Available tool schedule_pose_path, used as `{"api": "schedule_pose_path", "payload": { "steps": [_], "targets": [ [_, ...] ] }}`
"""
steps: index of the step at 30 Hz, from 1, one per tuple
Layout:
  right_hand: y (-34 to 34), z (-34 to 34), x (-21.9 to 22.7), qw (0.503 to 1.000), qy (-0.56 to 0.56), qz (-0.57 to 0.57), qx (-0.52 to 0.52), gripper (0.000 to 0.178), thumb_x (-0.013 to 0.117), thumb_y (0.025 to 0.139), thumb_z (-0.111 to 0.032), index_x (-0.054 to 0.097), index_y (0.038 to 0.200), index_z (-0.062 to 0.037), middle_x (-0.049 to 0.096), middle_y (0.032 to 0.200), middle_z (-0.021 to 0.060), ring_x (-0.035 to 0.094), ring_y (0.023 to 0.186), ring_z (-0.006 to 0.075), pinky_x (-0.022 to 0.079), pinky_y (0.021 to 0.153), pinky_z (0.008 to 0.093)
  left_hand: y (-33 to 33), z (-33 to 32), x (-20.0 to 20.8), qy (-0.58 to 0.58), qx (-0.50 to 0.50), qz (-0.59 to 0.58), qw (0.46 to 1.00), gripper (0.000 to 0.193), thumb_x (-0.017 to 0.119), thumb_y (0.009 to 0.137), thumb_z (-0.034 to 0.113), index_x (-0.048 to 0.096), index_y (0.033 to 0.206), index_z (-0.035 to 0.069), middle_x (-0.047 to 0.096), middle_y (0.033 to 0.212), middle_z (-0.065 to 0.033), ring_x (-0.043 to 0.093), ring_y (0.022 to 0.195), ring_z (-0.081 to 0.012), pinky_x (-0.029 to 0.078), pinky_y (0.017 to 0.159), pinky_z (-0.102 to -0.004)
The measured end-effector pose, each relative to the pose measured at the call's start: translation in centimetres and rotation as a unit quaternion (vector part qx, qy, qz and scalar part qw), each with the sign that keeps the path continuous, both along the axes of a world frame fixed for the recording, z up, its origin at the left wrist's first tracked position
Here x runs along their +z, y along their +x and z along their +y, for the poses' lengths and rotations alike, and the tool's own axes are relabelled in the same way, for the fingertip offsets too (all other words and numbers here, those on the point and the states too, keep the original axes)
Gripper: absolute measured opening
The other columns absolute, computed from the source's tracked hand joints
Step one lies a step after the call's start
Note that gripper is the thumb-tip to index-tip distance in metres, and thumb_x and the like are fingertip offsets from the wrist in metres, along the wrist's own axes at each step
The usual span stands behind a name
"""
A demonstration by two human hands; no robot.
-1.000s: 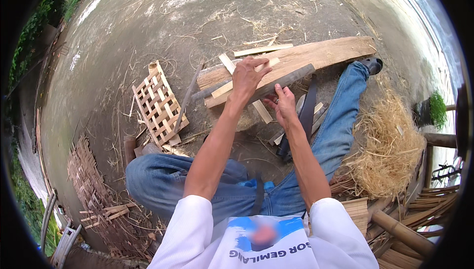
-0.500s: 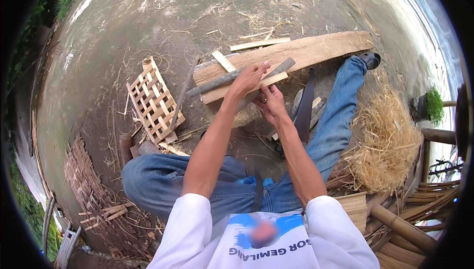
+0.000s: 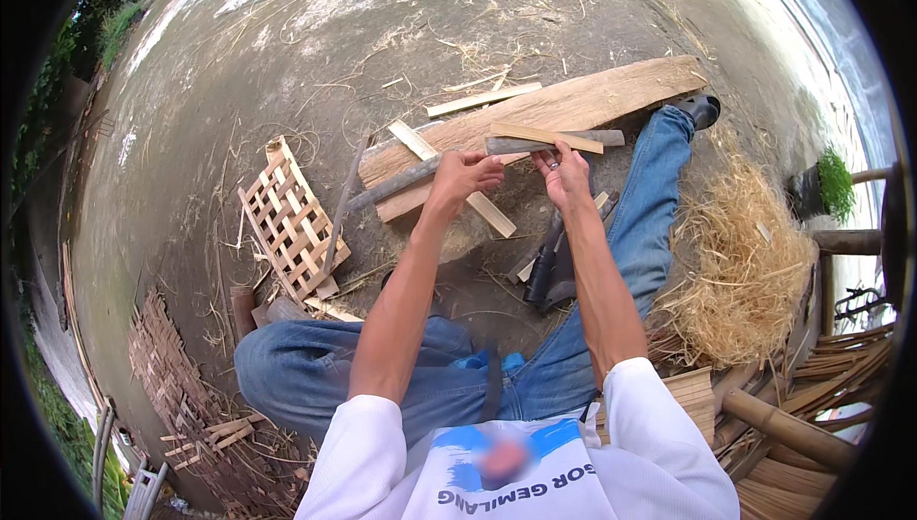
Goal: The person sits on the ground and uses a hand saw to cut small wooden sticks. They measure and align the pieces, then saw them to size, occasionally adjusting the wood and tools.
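My right hand (image 3: 565, 174) pinches a pale bamboo slat (image 3: 549, 135) together with a dark grey strip (image 3: 602, 138), raised over a long wooden plank (image 3: 630, 86). My left hand (image 3: 465, 179) is nearby with its fingers loosely apart, and I see nothing in them. Under that hand another pale slat (image 3: 492, 215) crosses the plank at a slant. A second grey strip (image 3: 392, 188) lies along the plank's left part and runs up to my left hand. Below my right hand, a dark tool with a black cylindrical handle (image 3: 541, 272) lies beside my leg.
A woven bamboo panel (image 3: 291, 219) lies to the left, with a thin stick (image 3: 346, 200) against it. Fine shavings (image 3: 735, 262) are heaped at the right. Behind them stands a potted plant (image 3: 837, 184). Bamboo poles (image 3: 788, 432) are at the lower right.
My right hand has lifted the slat and grey strip up and right, turning them nearly level. My left hand has come away from them. A slat now shows slanting beneath my left hand.
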State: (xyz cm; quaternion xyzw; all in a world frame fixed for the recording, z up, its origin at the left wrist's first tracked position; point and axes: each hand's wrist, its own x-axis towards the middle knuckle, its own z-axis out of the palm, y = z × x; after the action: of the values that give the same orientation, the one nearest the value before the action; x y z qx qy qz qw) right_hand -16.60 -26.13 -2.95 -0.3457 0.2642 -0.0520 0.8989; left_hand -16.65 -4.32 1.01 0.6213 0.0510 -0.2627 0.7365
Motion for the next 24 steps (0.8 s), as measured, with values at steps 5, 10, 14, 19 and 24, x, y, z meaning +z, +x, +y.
{"api": "schedule_pose_path", "payload": {
  "steps": [5,10,14,19,24],
  "targets": [
    [0.1,-0.5,-1.9,1.000,0.026,-0.009,0.012,0.025,0.059,0.101,-0.004,0.052,0.123,0.0047,0.064,0.118,0.0195,0.067,0.110,0.0332,0.059,0.101,0.0495,-0.4,-1.5,0.1,-0.090,0.145,-0.006,0.985,0.048,0.074,0.094,0.008,0.055,0.133,-0.014,0.069,0.120,-0.0211,0.072,0.104,-0.0233,0.061,0.091,-0.0306],
    [-0.2,0.2,-3.5,0.998,0.048,0.000,0.037,0.026,0.058,0.101,-0.002,0.050,0.125,0.0047,0.062,0.121,0.0201,0.067,0.111,0.0331,0.061,0.099,0.0482,-0.6,-1.0,-0.9,-0.142,0.177,0.001,0.974,0.056,0.073,0.095,0.005,0.046,0.141,-0.013,0.065,0.126,-0.0212,0.070,0.110,-0.0261,0.060,0.100,-0.0333],
    [-0.7,0.6,-3.3,0.994,0.044,0.020,0.093,0.026,0.059,0.102,-0.004,0.053,0.126,0.0045,0.063,0.120,0.0155,0.067,0.111,0.0305,0.062,0.098,0.0439,-0.6,-0.6,-1.9,-0.135,0.207,-0.018,0.969,0.048,0.070,0.097,0.005,0.051,0.138,-0.010,0.065,0.126,-0.0179,0.069,0.111,-0.0259,0.060,0.100,-0.0341],
    [-1.0,0.8,-1.8,0.993,0.004,0.048,0.105,0.026,0.062,0.102,-0.007,0.058,0.123,0.0067,0.067,0.118,0.0175,0.070,0.105,0.0289,0.065,0.090,0.0370,-0.5,-0.4,-2.6,-0.133,0.221,-0.039,0.965,0.040,0.067,0.099,0.004,0.056,0.135,-0.010,0.065,0.126,-0.0159,0.068,0.112,-0.0244,0.060,0.101,-0.0347],
    [-1.6,1.2,-0.9,0.991,-0.019,0.079,0.102,0.028,0.065,0.101,-0.008,0.059,0.122,0.0089,0.068,0.115,0.0198,0.072,0.102,0.0306,0.066,0.084,0.0341,-0.3,0.4,-3.3,-0.155,0.227,-0.052,0.960,0.038,0.064,0.101,0.005,0.056,0.135,-0.008,0.066,0.125,-0.0148,0.068,0.112,-0.0240,0.059,0.102,-0.0348]
  ]
}}
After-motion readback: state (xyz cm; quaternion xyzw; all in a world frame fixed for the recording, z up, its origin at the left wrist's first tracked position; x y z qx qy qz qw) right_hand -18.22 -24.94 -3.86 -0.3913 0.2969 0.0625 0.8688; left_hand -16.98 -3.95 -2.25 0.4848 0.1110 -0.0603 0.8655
